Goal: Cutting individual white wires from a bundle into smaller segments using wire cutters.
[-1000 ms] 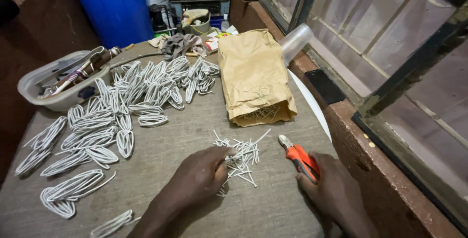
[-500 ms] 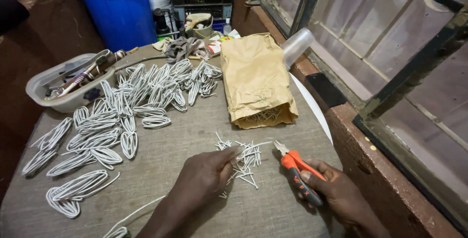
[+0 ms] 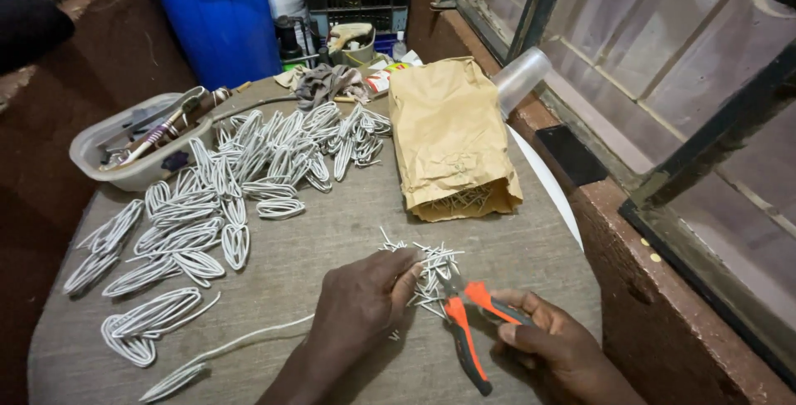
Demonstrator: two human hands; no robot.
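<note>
Head view: brown paper bag (image 3: 448, 135) lying open, thin nails (image 3: 460, 199) inside.

Left hand (image 3: 365, 301) palm down, fingers curled, near the worktop's front edge. Right hand (image 3: 551, 343) beside it, palm up, fingers closed in a grip.

soft daylight from the window (image 3: 663, 65) lights the table (image 3: 348, 239) evenly; corners fall dim, edges bend outward.

A crumpled brown paper bag (image 3: 448, 135) lies flat on the desk (image 3: 348, 231), its open mouth toward the viewer. Behind it, at the far edge, sits what may be 1 small red-and-white packet (image 3: 381, 80), partly hidden.
</note>
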